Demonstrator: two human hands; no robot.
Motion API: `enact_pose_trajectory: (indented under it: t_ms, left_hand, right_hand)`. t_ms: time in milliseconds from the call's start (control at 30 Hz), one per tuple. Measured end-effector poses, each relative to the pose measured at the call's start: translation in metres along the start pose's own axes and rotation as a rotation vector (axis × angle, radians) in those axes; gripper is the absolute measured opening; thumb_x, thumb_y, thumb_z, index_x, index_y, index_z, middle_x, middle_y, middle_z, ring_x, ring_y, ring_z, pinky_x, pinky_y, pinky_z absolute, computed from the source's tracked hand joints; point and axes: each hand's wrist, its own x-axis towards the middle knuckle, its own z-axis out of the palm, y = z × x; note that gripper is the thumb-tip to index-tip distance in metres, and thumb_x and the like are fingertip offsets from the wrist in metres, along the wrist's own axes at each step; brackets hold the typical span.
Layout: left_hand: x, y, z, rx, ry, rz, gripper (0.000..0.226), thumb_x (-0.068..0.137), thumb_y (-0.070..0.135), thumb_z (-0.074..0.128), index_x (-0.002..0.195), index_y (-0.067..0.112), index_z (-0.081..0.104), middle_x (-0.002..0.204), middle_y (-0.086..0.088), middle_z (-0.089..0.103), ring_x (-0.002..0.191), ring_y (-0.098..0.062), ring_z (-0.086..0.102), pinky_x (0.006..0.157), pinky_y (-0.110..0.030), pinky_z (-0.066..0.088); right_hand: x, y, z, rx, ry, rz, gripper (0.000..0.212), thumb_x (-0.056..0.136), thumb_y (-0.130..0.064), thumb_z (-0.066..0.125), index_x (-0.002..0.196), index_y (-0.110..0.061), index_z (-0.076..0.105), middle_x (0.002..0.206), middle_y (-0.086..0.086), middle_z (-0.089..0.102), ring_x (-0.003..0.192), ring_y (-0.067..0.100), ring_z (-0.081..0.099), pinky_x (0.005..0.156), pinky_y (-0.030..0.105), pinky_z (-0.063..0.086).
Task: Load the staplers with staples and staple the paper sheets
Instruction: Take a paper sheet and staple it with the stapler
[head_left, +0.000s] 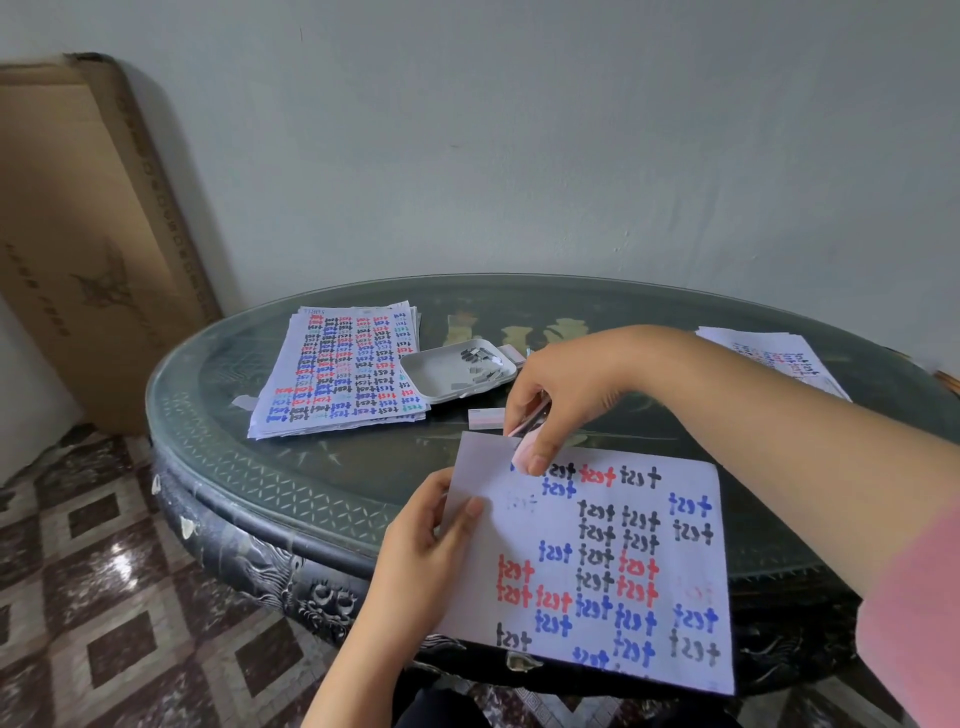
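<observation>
Round glass-topped table: bearing everything listed. Far-left paper stack: lying flat, awaiting stapling. Second stack: lying at far right. Held paper sheets: overhanging the near edge. Left hand: pinching their left margin, thumb on top. Right hand: fingers closing around a small pink stapler, sitting on the sheets' upper-left corner. White tray: holding loose staple strips. Step in hand, seemingly: stapling; next calling for a firm squeeze.

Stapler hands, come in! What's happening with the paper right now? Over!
Right hand squeezing pink stapler on top corner of paper sheets. Left hand pinching sheets' left edge. Nothing in the way. Over.
</observation>
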Motion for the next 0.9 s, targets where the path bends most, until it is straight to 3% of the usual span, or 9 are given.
enact_pose_trajectory:
  t_ms: [167,300,467,600,767,900]
  left_hand:
    - [0.001,0.0,0.001,0.052,-0.026,0.005,0.011,0.092,0.021,0.057,0.101,0.024,0.063,0.089,-0.003,0.072,0.077,-0.026,0.071,0.069,-0.053,0.057]
    - [-0.001,-0.005,0.003,0.083,-0.05,0.011,0.008,0.092,0.028,0.058,0.099,0.029,0.063,0.089,-0.004,0.072,0.078,-0.028,0.07,0.069,-0.055,0.056]
    - [-0.003,-0.005,0.004,0.113,-0.043,0.008,0.01,0.093,0.024,0.057,0.101,0.025,0.063,0.088,-0.003,0.072,0.076,-0.024,0.071,0.067,-0.051,0.057]
    - [-0.004,-0.005,0.004,0.128,-0.038,0.008,0.011,0.093,0.023,0.056,0.102,0.024,0.062,0.087,-0.001,0.072,0.074,-0.021,0.071,0.065,-0.047,0.058]
    - [-0.006,-0.006,0.006,0.125,-0.036,0.01,0.012,0.093,0.022,0.056,0.102,0.024,0.062,0.087,0.0,0.072,0.075,-0.021,0.071,0.064,-0.045,0.058]
    - [-0.007,-0.006,0.008,0.117,-0.029,0.015,0.011,0.093,0.021,0.055,0.101,0.024,0.062,0.087,0.001,0.072,0.075,-0.02,0.07,0.064,-0.041,0.059]
  right_hand:
    - [0.004,-0.009,0.0,-0.016,-0.011,0.003,0.05,0.072,-0.05,0.077,0.118,-0.033,0.064,0.116,-0.014,0.063,0.105,0.009,0.059,0.095,0.032,0.048]
    - [0.012,-0.019,-0.002,-0.073,-0.028,0.004,0.049,0.071,-0.053,0.076,0.112,-0.03,0.065,0.113,-0.01,0.066,0.103,0.014,0.062,0.093,0.037,0.05]
    - [0.016,-0.025,-0.004,-0.122,-0.048,0.026,0.049,0.077,-0.044,0.076,0.117,-0.021,0.062,0.115,-0.005,0.064,0.097,0.015,0.057,0.073,0.025,0.041]
    - [0.017,-0.029,-0.001,-0.146,-0.054,0.031,0.05,0.079,-0.044,0.073,0.12,-0.019,0.061,0.107,-0.007,0.059,0.095,0.013,0.052,0.077,0.026,0.038]
    - [0.022,-0.026,0.005,-0.16,-0.036,-0.023,0.028,0.08,-0.043,0.073,0.092,-0.026,0.054,0.085,-0.012,0.055,0.088,0.017,0.055,0.074,0.029,0.044]
    - [0.023,-0.024,0.01,-0.173,0.002,-0.047,0.028,0.08,-0.039,0.073,0.096,-0.023,0.057,0.097,-0.004,0.06,0.089,0.019,0.056,0.069,0.028,0.043]
